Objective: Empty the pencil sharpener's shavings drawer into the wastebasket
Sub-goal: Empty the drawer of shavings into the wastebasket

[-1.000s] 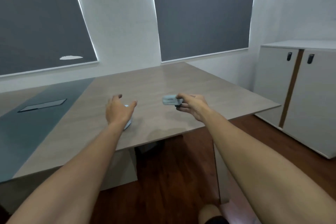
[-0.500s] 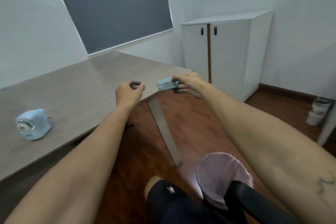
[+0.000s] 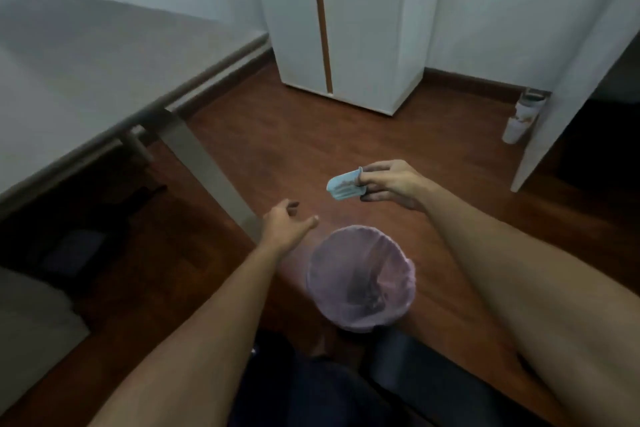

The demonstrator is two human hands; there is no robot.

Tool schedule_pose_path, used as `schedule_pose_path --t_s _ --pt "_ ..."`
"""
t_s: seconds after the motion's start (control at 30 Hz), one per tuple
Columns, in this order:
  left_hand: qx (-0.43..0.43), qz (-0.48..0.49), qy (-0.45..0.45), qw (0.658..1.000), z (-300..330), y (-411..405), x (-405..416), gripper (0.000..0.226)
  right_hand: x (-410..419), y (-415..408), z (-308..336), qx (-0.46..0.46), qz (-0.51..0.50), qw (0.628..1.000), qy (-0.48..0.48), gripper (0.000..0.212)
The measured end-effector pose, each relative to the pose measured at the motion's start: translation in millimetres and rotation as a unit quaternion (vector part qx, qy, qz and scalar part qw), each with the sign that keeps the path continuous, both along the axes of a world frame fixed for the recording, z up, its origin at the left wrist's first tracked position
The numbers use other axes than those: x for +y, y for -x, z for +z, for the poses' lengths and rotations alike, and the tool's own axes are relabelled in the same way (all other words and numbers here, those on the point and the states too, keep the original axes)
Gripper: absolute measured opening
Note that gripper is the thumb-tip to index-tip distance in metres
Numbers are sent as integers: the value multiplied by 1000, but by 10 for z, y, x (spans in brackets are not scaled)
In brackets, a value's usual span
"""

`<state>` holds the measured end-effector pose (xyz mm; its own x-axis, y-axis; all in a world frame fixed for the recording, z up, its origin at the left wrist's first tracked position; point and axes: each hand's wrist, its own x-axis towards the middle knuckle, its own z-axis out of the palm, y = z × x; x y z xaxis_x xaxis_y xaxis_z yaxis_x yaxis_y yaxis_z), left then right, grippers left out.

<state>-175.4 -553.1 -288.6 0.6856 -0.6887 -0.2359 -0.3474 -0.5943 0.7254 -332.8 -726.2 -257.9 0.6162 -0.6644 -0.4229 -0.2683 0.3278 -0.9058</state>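
Observation:
My right hand (image 3: 394, 184) pinches the small light-blue shavings drawer (image 3: 346, 186) by one end, held in the air above the floor and a little beyond the wastebasket. Dark shavings show inside the drawer. The wastebasket (image 3: 401, 263), lined with a pale pink bag, stands on the wooden floor below and between my forearms. My left hand (image 3: 285, 224) hovers empty to the left of the wastebasket's rim, fingers loosely spread. The pencil sharpener itself is out of view.
A grey table (image 3: 86, 73) with a metal leg (image 3: 204, 163) fills the left. A white cabinet (image 3: 346, 21) stands at the back. A white panel (image 3: 568, 87) and a white bottle (image 3: 519, 118) are at the right. My dark-clothed knee (image 3: 311, 388) is just below the wastebasket.
My view has swung right and down from the table to the floor. My right hand carried the drawer away from the table to near the wastebasket. My left hand opened and dropped lower.

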Motion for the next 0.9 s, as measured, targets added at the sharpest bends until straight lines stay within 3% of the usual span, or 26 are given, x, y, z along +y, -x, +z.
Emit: schedule_pose_path --t_s 0.27,0.4,0.57,0.8,0.9 --pt "34 -71 -144 987 -1404 311 143 134 -51 236 -1411 172 60 983 11 29" --pt "82 -99 -166 978 -1767 322 345 159 34 248 -1819 232 80 969 22 20" --pt "49 -156 -183 969 -1959 312 363 168 133 128 -2090 332 128 927 120 25" --pt "6 -184 -210 960 -2033 363 389 169 215 -82 -2334 439 236 837 226 61" --pt "-6 -191 -215 958 -2038 365 401 167 261 -160 -2355 472 236 814 242 65"
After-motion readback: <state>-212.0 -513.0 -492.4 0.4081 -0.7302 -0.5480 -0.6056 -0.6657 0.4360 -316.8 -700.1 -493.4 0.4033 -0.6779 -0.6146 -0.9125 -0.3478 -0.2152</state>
